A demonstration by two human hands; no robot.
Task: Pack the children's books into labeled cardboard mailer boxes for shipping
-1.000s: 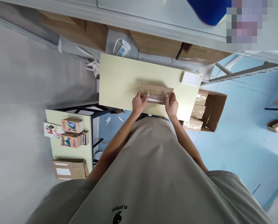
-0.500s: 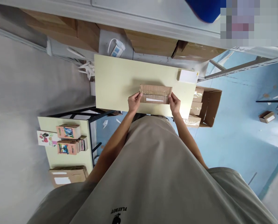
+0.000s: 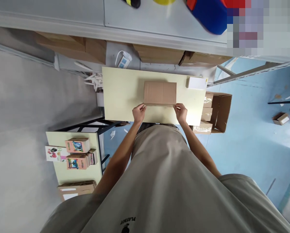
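Note:
A brown cardboard box [image 3: 160, 93] is over the pale yellow table [image 3: 121, 94], its broad plain face turned up toward me. My left hand [image 3: 139, 113] pinches the near left corner of the box, fingers closed. At the near right corner, my right hand [image 3: 180, 112] grips it the same way between thumb and fingers. The box's near edge runs between both hands; its underside is hidden. To the right of it, a flat white box [image 3: 197, 83] lies at the table's far right corner.
An open carton [image 3: 220, 111] with smaller taped boxes stands right of the table. Behind, a power strip [image 3: 124, 60] lies on a shelf among large cartons [image 3: 159, 53]. At lower left, another table holds stacked books [image 3: 77, 145] and flattened cardboard [image 3: 78, 189].
The box has turned in my hands: its taped, labelled side faced me before, and now a plain broad face shows. The view has shifted slightly, showing more of the upper shelf.

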